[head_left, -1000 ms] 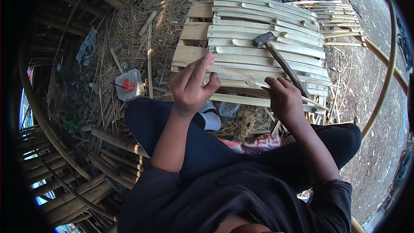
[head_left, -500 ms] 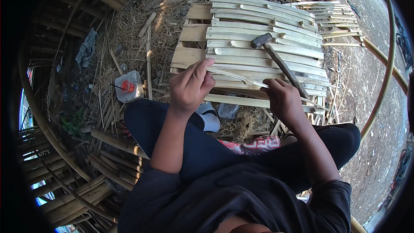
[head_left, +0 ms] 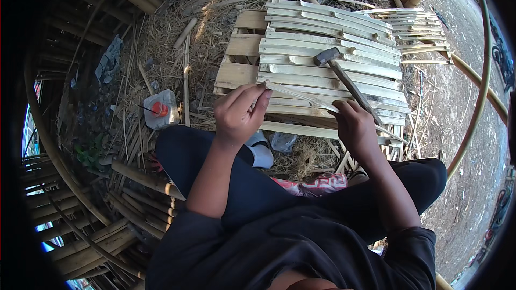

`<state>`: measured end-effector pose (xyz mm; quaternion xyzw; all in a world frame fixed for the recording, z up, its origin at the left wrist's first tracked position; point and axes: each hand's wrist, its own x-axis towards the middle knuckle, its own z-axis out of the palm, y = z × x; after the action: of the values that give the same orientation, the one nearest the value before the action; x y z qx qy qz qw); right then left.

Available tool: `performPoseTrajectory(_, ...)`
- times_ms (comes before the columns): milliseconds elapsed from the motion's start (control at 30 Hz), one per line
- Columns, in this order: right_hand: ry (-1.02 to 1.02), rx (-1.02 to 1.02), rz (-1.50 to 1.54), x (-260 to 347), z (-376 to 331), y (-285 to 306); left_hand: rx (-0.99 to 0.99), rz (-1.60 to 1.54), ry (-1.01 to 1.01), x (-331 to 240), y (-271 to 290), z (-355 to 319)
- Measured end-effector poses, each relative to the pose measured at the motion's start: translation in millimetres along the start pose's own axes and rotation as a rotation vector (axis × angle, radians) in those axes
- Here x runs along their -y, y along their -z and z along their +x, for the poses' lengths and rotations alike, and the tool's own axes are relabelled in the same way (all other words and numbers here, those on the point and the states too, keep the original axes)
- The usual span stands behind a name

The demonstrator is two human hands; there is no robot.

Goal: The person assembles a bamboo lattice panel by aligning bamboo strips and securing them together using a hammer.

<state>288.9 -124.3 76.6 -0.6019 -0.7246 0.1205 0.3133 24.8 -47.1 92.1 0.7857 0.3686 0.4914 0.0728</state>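
Note:
A thin, pale bamboo strip (head_left: pixel 301 95) stretches between my two hands above a slatted bamboo panel (head_left: pixel 328 38). My left hand (head_left: pixel 236 114) pinches its left end between thumb and fingertips. Farther along, my right hand (head_left: pixel 356 127) has its fingers closed around the strip, which runs on past the hand to the lower right. Just beyond the right hand a hammer (head_left: pixel 348 80) rests across the slats, its dark metal head pointing away from me and its wooden handle slanting toward the right.
Flat wooden boards (head_left: pixel 236 70) stick out from the panel's left side. A red cup (head_left: pixel 159 108) stands on a pale block (head_left: pixel 166 120) at the left. Bamboo poles (head_left: pixel 145 177) lie at the lower left. A second slatted piece (head_left: pixel 422 27) lies at the far right, beside a curved bamboo pole (head_left: pixel 480 91).
The view has shifted slightly, with the panel and hammer a little lower in the picture. Both hands keep their grip on the strip; the left thumb and fingertips have changed position slightly.

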Motion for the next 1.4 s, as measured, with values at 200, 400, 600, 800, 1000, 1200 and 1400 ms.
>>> performPoseTrajectory(200,-0.005,-0.01,-0.028,-2.5,-2.5,-2.7,0.121,0.009,-0.072,-3.7,-5.3,1.6)
performPoseTrajectory(400,0.005,-0.029,-0.048,-0.7,-2.5,-3.4,0.087,-0.384,0.281,-21.7,-28.0,-16.9)
performPoseTrajectory(600,0.01,-0.046,-0.043,2.3,-1.0,0.6,0.023,-0.517,0.38,-22.4,-29.2,-14.0)
performPoseTrajectory(800,0.087,-0.033,-0.14,4.7,-3.3,-4.7,0.038,0.076,0.045,-19.3,-14.6,-2.7)
performPoseTrajectory(1000,0.083,-0.006,-0.2,6.0,-8.0,-18.0,0.012,0.007,0.267,-12.0,-21.3,-10.1)
performPoseTrajectory(1200,0.089,-0.041,-0.191,13.2,-3.3,-20.1,-0.094,-0.014,0.303,-11.1,-26.3,-5.3)
performPoseTrajectory(1400,0.081,-0.023,-0.203,12.6,-0.1,-24.4,-0.102,0.066,0.343,-8.4,-28.3,-2.5)
